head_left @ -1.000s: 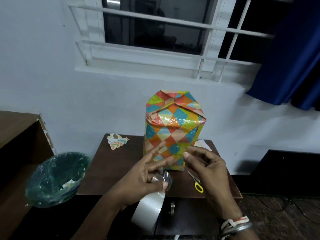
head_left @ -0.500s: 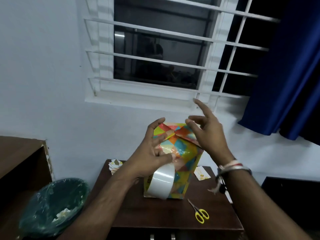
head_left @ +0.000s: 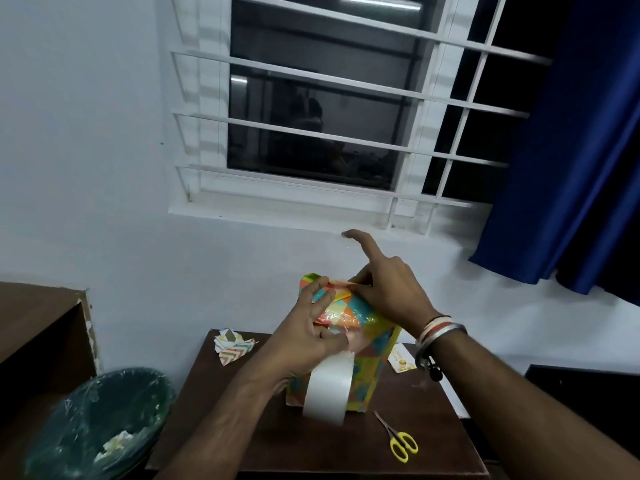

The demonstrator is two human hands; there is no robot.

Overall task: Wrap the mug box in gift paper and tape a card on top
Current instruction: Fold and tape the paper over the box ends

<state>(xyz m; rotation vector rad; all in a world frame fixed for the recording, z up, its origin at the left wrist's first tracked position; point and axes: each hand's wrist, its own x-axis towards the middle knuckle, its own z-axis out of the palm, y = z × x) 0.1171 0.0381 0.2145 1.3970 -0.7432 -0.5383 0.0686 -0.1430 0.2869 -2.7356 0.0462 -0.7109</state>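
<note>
Both hands on the wrapped box (head_left: 363, 368).
Left hand (head_left: 308, 337) holds the tape roll (head_left: 329, 389); right hand (head_left: 384, 289) presses the top fold, nothing gripped (no writing readable).

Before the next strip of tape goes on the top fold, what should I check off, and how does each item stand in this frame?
1. Box upright on the table: ok.
2. Top flaps held down by the right hand: ok.
3. Tape roll in the left hand: ok.
4. Tape end freed and stuck to the paper: cannot tell, the film is clear and glary.
5. Scissors within reach beside the box: ok.
6. Card on top: not ok, it lies on the table behind the box.
</note>
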